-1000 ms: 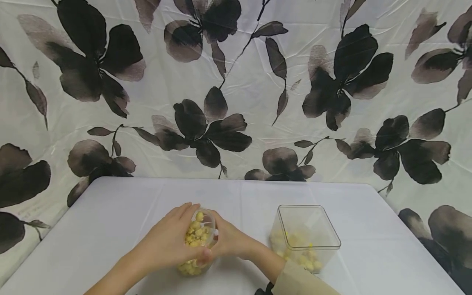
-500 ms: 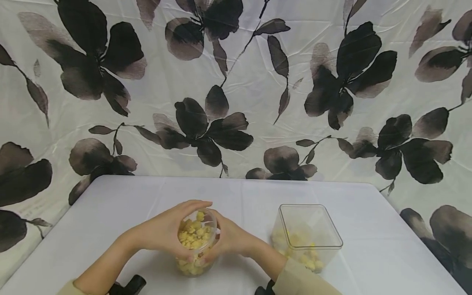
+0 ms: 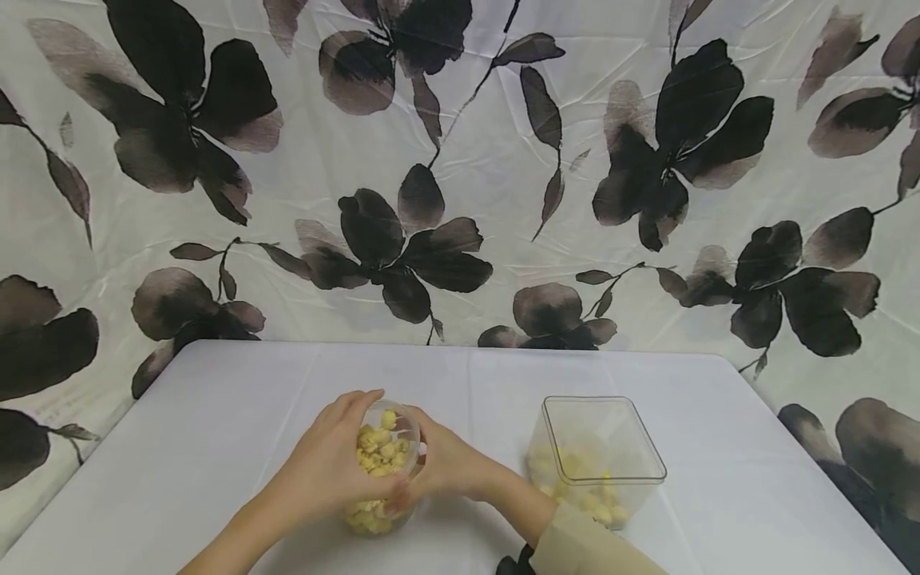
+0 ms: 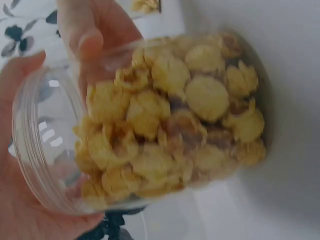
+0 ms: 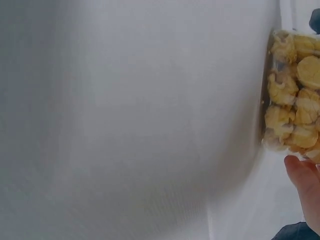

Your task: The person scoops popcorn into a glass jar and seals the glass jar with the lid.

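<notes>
A clear round plastic jar (image 3: 381, 451) of yellow popcorn stands left of centre on the white table, its top leaning slightly in the head view. My left hand (image 3: 316, 467) curves round its upper part, thumb across the near side and fingers over the far side. From the right, my right hand (image 3: 453, 463) grips the same jar. Close up in the left wrist view, the jar's clear ridged top (image 4: 40, 135) lies between the hands, and popcorn (image 4: 165, 120) fills the body below. The right wrist view catches only the jar's lower end and a fingertip (image 5: 300, 182).
To the right stands a square clear container (image 3: 611, 482) with popcorn low inside it, close to my right forearm. The white-covered table (image 3: 237, 407) ends at a back edge, behind which hangs a floral cloth (image 3: 460, 160).
My left hand turned around the jar's top, its forearm swinging left and showing a black wrist device, then turned back. The right hand and jar stay nearly in place.
</notes>
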`<state>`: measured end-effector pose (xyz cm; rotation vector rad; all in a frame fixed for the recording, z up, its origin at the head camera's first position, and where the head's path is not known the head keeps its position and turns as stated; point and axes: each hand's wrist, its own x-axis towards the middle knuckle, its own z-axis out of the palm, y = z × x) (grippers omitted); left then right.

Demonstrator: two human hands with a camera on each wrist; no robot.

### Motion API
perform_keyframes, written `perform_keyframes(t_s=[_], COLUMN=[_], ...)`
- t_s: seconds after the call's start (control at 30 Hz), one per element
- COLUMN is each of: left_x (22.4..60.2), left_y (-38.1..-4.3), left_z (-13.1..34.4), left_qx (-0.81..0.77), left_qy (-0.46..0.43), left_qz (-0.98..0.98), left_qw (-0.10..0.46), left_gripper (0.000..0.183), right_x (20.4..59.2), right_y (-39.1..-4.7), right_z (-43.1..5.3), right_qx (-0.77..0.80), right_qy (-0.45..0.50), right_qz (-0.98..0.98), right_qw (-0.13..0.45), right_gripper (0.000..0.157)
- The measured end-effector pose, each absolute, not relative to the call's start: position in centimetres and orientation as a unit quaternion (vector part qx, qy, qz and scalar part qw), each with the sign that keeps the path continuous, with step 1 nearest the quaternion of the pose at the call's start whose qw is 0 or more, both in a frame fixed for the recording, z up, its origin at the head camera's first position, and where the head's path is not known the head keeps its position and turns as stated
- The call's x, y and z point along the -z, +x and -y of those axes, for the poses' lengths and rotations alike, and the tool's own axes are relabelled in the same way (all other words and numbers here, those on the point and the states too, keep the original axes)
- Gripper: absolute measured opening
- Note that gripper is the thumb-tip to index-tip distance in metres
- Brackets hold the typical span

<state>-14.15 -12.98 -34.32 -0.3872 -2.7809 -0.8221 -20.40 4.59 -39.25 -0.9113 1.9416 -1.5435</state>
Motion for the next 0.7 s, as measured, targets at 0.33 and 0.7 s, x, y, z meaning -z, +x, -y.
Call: perform_keyframes(t_s=[0.33,0.7], left_x=[34.5,34.0], left_y=[-15.1,-14.7], left_z=[14.2,15.2], left_qx=[0.293,0.321], left_qy=[-0.201,-0.199], left_qz=[0.932,0.926], left_qw=[0.077,0.029], left_gripper=[0.101,0.114], right_x=[39.2,39.1], right_y=[-20.5,-19.9], right_z=[-4.7,-4.7], right_qx=[0.549,0.55], right_qy=[-0.332,-0.31], right_qz=[-0.727,-0.728], right_qw=[0.244,0.266], right_gripper=[0.096,0.112])
